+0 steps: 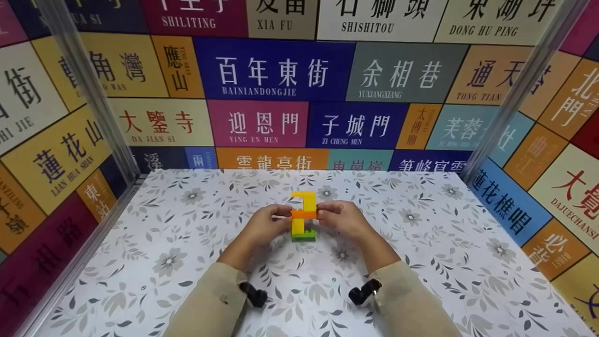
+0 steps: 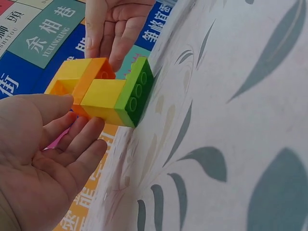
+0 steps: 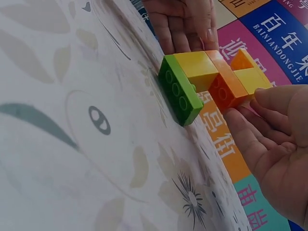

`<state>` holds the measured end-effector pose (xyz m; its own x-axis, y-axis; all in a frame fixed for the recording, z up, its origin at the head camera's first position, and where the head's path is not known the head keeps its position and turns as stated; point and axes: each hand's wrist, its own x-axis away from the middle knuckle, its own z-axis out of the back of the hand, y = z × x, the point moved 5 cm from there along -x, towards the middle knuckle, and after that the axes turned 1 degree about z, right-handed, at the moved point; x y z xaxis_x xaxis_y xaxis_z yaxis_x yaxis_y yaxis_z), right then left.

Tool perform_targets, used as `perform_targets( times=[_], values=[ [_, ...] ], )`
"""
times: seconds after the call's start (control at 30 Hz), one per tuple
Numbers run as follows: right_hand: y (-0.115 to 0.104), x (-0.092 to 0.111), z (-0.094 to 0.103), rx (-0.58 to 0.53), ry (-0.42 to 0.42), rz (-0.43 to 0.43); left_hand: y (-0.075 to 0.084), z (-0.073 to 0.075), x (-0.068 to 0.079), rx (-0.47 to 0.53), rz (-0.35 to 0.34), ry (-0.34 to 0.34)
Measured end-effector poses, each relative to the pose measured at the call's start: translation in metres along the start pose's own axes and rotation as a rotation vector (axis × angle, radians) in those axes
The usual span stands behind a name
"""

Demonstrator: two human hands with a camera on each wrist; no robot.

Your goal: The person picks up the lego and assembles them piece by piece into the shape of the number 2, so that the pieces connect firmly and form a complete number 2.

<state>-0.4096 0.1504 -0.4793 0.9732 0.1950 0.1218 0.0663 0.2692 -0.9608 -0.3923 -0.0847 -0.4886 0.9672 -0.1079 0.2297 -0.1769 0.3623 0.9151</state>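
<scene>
Between both hands an upright stack of toy building bricks stands in the middle of the head view. A green brick (image 1: 304, 236) forms its foot, close against the patterned tabletop. Above it come a yellow brick (image 2: 101, 98), an orange brick (image 3: 227, 91) lying crosswise, and further yellow pieces (image 1: 309, 200) at the top. My left hand (image 1: 265, 226) pinches the left end of the orange brick between thumb and fingers. On the opposite end, my right hand (image 1: 345, 220) pinches that brick, its thumb beside the upper yellow pieces in the right wrist view.
A white tabletop (image 1: 178, 290) with grey leaves and flowers extends around the stack. Panels with colourful lettered signs (image 1: 276, 70) enclose it at the back and both sides. Black wrist-worn devices (image 1: 255, 296) sit at both beige sleeves (image 1: 416, 299).
</scene>
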Motion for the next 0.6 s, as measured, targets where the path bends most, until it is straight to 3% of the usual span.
perform_targets(
  times=[0.17, 0.4, 0.6],
  values=[
    [0.002, 0.0, -0.002, -0.046, -0.026, 0.014, -0.001, -0.003, 0.0, 0.039, 0.028, -0.025],
    [0.009, -0.002, -0.007, -0.101, -0.088, 0.017, -0.003, -0.007, -0.003, 0.097, -0.024, -0.077],
    [0.014, -0.002, -0.005, -0.109, -0.073, -0.057, -0.005, -0.01, -0.003, 0.085, 0.089, -0.107]
  ],
)
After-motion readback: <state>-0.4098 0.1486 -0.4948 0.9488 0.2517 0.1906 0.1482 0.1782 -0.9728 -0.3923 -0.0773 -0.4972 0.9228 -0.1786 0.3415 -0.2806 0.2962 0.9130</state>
